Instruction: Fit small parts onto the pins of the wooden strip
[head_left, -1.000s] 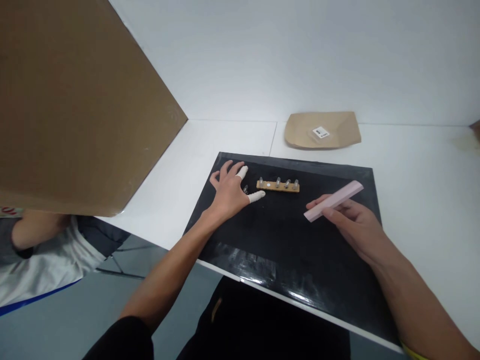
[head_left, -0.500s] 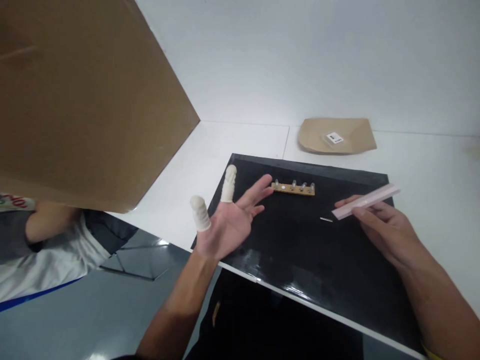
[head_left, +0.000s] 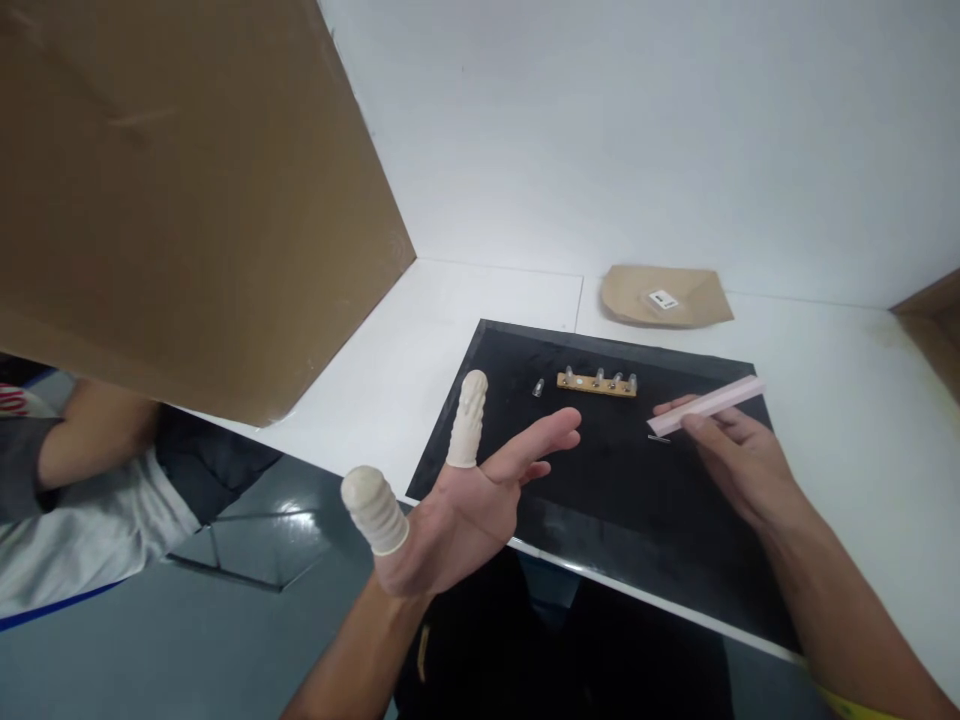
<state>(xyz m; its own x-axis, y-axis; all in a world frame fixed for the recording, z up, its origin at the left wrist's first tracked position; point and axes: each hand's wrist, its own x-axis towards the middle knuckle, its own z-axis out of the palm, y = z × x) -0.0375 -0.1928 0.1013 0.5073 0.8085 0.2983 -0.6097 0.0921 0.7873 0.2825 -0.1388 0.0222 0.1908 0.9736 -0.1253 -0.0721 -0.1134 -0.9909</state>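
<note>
My left hand (head_left: 461, 510) is raised over the near left edge of the black mat (head_left: 592, 480), fingers spread, with white finger cots (head_left: 468, 420) on thumb and index finger. Nothing is in it. Between thumb and fingers, my right hand (head_left: 739, 465) grips a pale pink bar (head_left: 707, 405) above the mat's right side. A thin metal pin (head_left: 658, 439) lies on the mat just below the bar's left end. Farther back rests a yellowish strip (head_left: 596, 385) with several small clear caps standing on it. One loose clear cap (head_left: 538, 388) lies left of the strip.
A brown paper tray (head_left: 630, 310) with a small labelled clear box (head_left: 662, 300) lies behind the mat on the white table (head_left: 375, 370). A large cardboard panel (head_left: 202, 200) stands at the left. Beyond it, another person's arm (head_left: 97, 430) shows.
My left hand has come nearer the camera and lower, uncovering the loose clear cap. My right hand still holds the pink bar, now closer over the pin. The view has shifted slightly.
</note>
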